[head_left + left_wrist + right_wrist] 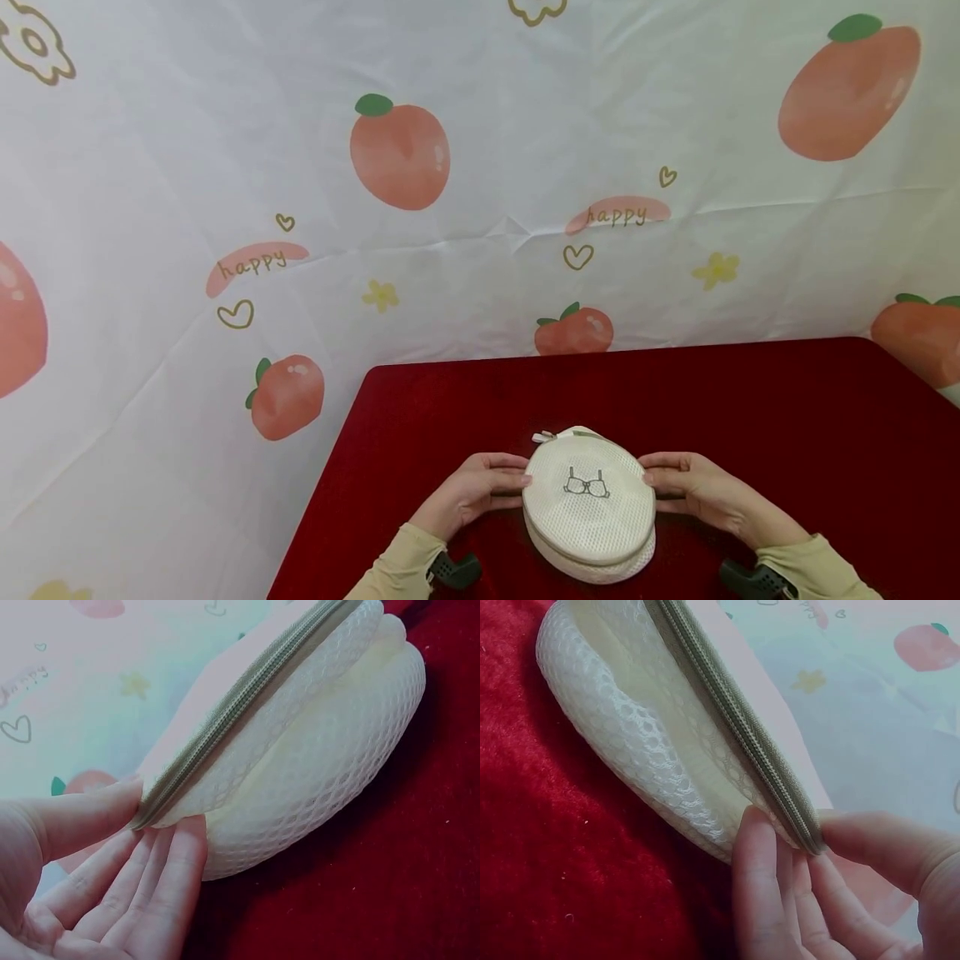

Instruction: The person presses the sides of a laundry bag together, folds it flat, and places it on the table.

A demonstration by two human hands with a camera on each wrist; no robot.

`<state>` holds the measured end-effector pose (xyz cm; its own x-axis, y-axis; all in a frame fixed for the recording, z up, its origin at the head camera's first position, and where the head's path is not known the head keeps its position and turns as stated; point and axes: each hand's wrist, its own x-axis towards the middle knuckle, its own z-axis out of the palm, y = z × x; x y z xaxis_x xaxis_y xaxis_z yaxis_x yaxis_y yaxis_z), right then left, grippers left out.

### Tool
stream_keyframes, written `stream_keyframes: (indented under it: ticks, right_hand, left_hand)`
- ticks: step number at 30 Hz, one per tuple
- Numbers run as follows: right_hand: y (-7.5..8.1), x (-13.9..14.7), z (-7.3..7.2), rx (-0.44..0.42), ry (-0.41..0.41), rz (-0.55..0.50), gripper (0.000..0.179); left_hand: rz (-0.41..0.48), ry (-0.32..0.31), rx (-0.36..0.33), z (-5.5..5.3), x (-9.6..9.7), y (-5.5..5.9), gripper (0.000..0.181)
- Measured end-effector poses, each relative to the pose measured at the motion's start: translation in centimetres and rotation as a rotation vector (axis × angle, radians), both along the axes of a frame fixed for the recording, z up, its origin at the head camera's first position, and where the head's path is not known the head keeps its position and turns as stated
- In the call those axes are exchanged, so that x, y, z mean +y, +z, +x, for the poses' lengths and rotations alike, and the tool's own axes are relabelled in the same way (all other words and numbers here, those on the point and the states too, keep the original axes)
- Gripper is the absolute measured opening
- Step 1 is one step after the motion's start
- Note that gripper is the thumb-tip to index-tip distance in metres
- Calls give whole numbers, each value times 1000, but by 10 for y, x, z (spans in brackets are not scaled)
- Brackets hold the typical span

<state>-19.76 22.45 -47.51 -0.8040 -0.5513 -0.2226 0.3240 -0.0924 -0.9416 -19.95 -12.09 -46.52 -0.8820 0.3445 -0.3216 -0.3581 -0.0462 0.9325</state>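
A round, cream mesh bra wash bag (588, 521) with a small bra drawing on its top sits near the front of the table. My left hand (491, 486) pinches its left edge, thumb on top and fingers beneath the rim. On the opposite edge my right hand (686, 490) pinches the same way. Along the side runs a closed, olive-toned zipper (247, 697), also seen in the right wrist view as a zipper band (735, 720). A zipper pull (543, 436) sticks out at the back left. Below the zipper the mesh side bulges and folds.
The table (450, 408) is covered in dark red plush cloth. Behind it hangs a white backdrop (480, 167) printed with peaches, hearts and the word "happy". Dark wrist devices (456, 571) sit at both cuffs.
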Motion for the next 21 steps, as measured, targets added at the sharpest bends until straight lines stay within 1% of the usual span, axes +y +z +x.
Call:
stream_keyframes:
  ticks: [4, 9, 16, 21]
  right_hand:
    - [3, -1, 0, -3, 0, 10, 42]
    - [4, -1, 0, -9, -10, 24, 36]
    - [4, 0, 0, 5, -7, 24, 32]
    - [2, 1, 2, -16, -12, 17, 29]
  left_hand:
    - [-10, 9, 3, 1, 0, 2, 28]
    - [-28, 17, -1, 1, -1, 3, 28]
    - [-9, 9, -11, 1, -4, 3, 28]
    - [2, 3, -14, 2, -7, 3, 28]
